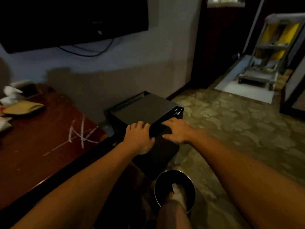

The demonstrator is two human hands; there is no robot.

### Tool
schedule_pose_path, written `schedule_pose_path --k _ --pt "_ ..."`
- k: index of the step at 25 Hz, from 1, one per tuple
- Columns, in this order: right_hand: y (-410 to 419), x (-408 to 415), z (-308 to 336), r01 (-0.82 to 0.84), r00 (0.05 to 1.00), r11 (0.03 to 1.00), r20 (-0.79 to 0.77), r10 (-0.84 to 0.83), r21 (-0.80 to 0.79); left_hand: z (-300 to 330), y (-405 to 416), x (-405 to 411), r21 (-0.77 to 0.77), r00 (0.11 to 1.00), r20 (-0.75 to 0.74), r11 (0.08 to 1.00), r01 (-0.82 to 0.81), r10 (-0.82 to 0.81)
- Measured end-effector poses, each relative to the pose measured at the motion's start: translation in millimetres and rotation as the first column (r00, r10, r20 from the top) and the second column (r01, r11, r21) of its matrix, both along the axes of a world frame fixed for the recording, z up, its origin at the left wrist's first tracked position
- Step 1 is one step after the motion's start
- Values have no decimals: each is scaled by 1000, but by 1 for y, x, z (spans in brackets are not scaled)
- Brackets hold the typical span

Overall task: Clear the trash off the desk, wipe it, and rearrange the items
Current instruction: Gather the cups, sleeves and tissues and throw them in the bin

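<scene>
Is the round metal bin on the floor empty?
No, the round metal bin on the floor has crumpled white trash inside it.

I am getting a dim, warm-toned picture with soft focus throughout. The brightest light is coming in through the doorway [252, 90] at the upper right, washing out the floor there. The television [72, 20] is reading as a near-black mass, and a broad shadow is lying across the wall [115, 76] below it. Motion blur is smearing the white items [11, 95] at the left edge of the tabletop [41, 139]. Wide-angle distortion is bending straight lines near the borders.
</scene>
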State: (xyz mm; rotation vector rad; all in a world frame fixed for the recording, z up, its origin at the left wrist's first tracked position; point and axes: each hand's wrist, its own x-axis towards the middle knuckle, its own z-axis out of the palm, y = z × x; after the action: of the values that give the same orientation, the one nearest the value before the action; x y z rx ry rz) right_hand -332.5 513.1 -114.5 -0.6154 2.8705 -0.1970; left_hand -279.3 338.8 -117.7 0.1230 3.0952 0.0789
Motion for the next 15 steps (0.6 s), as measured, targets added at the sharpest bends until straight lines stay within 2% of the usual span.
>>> schedule_pose_path --k 5,10,15 --pt "-35 14 49 -123 979 990 -152 132 69 46 -32 17 -74 994 -78 994 -76 71" --pt "-81 27 79 -218 950 968 -199 239 122 77 -82 40 -40 985 -90 988 -149 145" --pt "-135 41 98 -319 912 942 -237 335 107 98 -132 66 -12 971 -79 974 -226 225"
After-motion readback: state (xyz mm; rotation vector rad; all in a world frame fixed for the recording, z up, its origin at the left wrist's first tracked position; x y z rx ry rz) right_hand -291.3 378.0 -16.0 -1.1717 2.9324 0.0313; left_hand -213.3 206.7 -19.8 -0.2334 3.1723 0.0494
